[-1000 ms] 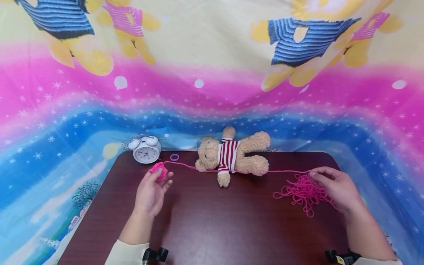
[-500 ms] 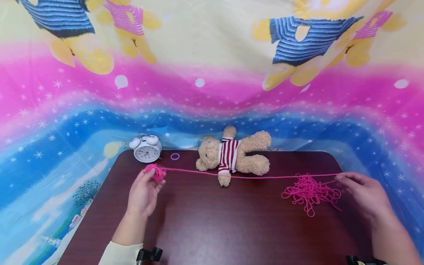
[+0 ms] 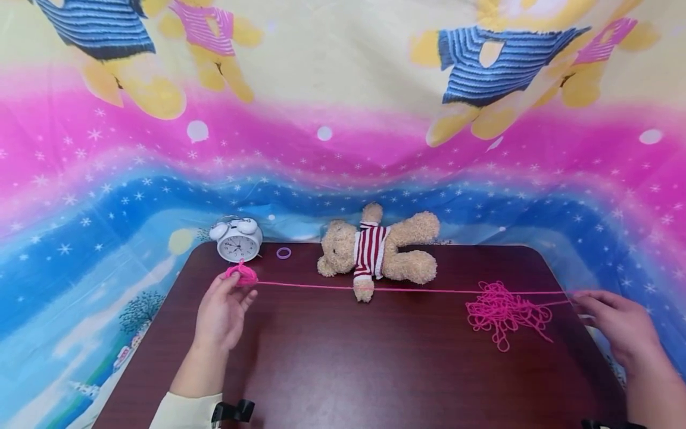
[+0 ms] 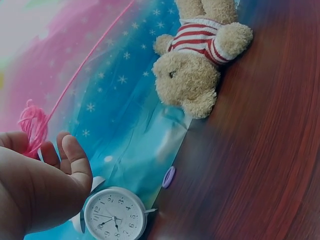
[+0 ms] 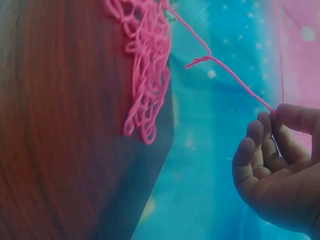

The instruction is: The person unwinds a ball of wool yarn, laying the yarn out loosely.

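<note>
My left hand (image 3: 221, 316) pinches a small wound bundle of pink yarn (image 3: 242, 275) between thumb and fingers, in front of the alarm clock. From that bundle a taut pink strand (image 3: 311, 286) runs across to my right hand (image 3: 621, 325), which pinches it between thumb and forefinger beyond the table's right edge. A loose, tangled heap of pink yarn (image 3: 501, 313) lies on the table's right side. In the right wrist view a strand with a small twisted snag (image 5: 202, 59) leads from the heap to my right fingertips (image 5: 281, 109).
A teddy bear (image 3: 370, 250) in a red-and-white striped shirt lies at the back of the brown table (image 3: 364, 357). A white alarm clock (image 3: 237, 244) and a purple ring (image 3: 283, 253) are at the back left. A patterned cloth (image 3: 332, 161) hangs behind.
My right hand has moved right and a little toward me, drawing yarn from the heap. My left hand has shifted left, and the strand between them has become longer and straight.
</note>
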Motion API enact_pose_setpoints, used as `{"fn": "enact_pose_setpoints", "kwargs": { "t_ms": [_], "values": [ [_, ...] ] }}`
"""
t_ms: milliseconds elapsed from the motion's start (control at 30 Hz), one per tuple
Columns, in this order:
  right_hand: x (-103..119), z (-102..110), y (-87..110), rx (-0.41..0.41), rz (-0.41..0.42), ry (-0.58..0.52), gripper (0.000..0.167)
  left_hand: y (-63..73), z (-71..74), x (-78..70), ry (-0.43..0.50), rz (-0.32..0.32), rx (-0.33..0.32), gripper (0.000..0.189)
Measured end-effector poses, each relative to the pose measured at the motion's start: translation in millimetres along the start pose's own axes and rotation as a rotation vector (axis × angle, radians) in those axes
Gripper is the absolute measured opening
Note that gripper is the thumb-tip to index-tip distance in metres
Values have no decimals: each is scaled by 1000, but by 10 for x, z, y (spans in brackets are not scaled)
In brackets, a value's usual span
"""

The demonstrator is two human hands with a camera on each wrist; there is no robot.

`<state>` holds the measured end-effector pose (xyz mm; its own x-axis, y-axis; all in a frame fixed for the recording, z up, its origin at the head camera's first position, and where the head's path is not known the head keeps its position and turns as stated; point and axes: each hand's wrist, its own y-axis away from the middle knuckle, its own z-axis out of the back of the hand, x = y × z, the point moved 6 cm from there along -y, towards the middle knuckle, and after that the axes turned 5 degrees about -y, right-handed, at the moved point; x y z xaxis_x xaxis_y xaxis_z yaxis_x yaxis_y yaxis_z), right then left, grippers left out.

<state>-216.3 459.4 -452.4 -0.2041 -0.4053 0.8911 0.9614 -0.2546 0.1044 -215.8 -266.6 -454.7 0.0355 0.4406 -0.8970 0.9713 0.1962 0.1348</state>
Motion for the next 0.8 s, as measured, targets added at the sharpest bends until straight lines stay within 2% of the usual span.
{"fn": "enact_pose_setpoints", "kwargs": {
  "t_ms": [233, 367, 533, 800],
  "values": [
    [-211, 70, -96, 20, -50, 12, 26, 25, 89, -59, -13, -14, -7, 21],
    [-354, 99, -157, 53, -89, 58, 28, 30, 144, -69, -30, 1, -29, 25],
    [-535, 109, -212, 73, -147, 109, 31, 36, 179, -105, -20, -14, -37, 25],
    [-651, 97, -267, 86, -167, 45, 27, 43, 215, -141, -33, -12, -88, 32]
  ]
}}
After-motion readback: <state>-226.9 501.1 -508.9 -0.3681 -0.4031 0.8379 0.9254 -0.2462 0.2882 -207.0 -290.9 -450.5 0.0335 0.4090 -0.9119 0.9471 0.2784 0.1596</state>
